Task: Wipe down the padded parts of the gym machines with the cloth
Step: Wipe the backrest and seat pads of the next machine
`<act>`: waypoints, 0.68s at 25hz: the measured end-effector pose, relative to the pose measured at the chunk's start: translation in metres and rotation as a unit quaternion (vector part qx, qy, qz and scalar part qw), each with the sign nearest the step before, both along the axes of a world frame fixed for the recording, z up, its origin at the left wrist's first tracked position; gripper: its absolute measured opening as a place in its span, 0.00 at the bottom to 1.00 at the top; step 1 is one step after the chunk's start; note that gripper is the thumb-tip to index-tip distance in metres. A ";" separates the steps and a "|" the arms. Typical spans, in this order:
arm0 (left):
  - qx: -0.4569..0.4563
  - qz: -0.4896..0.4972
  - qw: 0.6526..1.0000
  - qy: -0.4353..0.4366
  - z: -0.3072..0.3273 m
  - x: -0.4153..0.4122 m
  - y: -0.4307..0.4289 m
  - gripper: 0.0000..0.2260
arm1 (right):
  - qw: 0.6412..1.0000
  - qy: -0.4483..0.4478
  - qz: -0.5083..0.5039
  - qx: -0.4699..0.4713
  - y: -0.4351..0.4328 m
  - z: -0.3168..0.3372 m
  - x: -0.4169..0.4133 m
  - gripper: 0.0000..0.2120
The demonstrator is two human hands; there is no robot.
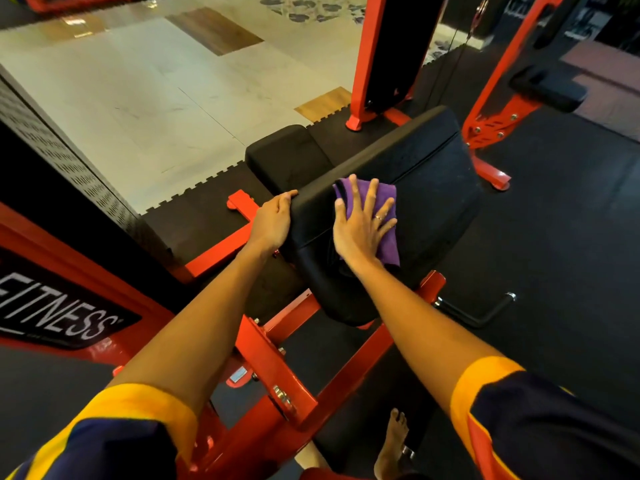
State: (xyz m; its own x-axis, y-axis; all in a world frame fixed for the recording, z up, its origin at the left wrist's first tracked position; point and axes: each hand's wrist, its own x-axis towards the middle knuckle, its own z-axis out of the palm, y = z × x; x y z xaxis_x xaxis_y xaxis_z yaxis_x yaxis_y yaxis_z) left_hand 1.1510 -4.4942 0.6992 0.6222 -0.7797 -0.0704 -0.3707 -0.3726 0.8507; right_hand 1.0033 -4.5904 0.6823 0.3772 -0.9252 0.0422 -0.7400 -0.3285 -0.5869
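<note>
Your right hand [362, 230], fingers wide, is pressing the cloth [384, 190] on the pad [426, 174] running lengthwise away-right, left hand [273, 223] gripping its edge.

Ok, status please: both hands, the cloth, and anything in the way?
Left hand grips the edge of the pad. Right hand flat, pressing purple cloth onto the pad. Nothing else lies on the pad.

Legible text, one item: "FITNESS" in white outlined capitals, slanted, on a black label [59, 306] fixed to the red machine frame [69, 261] at lower left. A white stroke runs under the word. The label continues past the left picture edge, so any preceding characters are cut off. No other readable text.
</note>
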 end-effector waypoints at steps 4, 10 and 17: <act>0.005 -0.001 1.000 0.013 0.001 -0.001 0.000 0.20 | 0.964 0.062 0.177 -0.190 0.064 -0.032 -0.029 0.31; -0.001 0.024 1.000 -0.005 0.004 -0.004 0.000 0.20 | 0.997 0.024 0.054 -0.055 -0.009 -0.007 -0.028 0.30; -0.002 0.010 1.000 0.001 0.001 -0.006 0.003 0.19 | 0.975 0.025 0.137 -0.173 0.069 -0.014 0.001 0.31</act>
State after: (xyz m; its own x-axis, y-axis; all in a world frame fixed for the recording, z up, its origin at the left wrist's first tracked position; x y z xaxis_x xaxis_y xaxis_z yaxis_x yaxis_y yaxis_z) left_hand 1.1452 -4.4913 0.7002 0.6376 -0.7673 -0.0689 -0.3609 -0.3765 0.8532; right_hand 1.0044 -4.5216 0.6687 0.6181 -0.7230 0.3086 -0.6210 -0.6898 -0.3722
